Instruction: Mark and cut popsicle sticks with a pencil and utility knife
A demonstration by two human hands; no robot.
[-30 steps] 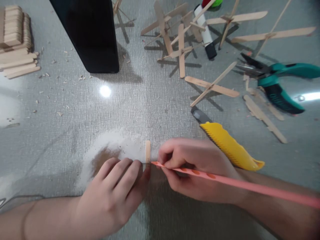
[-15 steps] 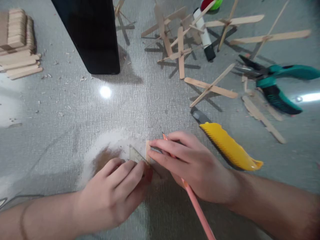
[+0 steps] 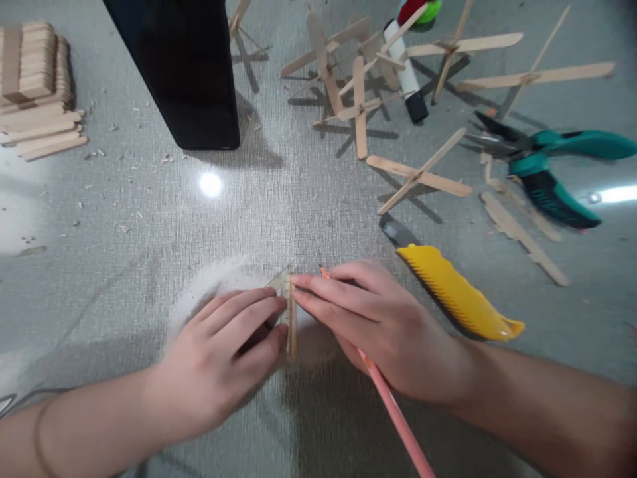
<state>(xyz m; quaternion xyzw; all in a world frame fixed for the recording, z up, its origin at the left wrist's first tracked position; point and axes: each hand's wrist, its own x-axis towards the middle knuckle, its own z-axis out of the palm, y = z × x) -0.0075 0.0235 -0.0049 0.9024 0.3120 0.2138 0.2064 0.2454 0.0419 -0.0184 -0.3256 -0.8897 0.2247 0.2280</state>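
My left hand [image 3: 216,362] is closed on a small clear set square [image 3: 280,280], mostly hidden under the fingers. One edge of the set square lies along a narrow craft stick [image 3: 292,338], which points away from me. A pink pencil [image 3: 398,419] is tucked in my closed right hand [image 3: 393,325], its tip poking out past the fingers at the far side. The index and middle fingertips of that hand touch the right edge of the stick near its far end. A white patch on the table surrounds the hands.
Right of my hands lies a yellow utility knife [image 3: 452,289], with teal-handled pliers [image 3: 532,149] beyond. Crossed craft-stick pieces [image 3: 421,176] and a white glue stick [image 3: 407,73] spread across the back. A black phone-like slab [image 3: 184,79] stands left of them, near stacked sticks [image 3: 37,60].
My left hand has turned the set square from a slant to lie along the stick, and its fingers have flattened. More of the stick shows. The right hand has shifted slightly left.
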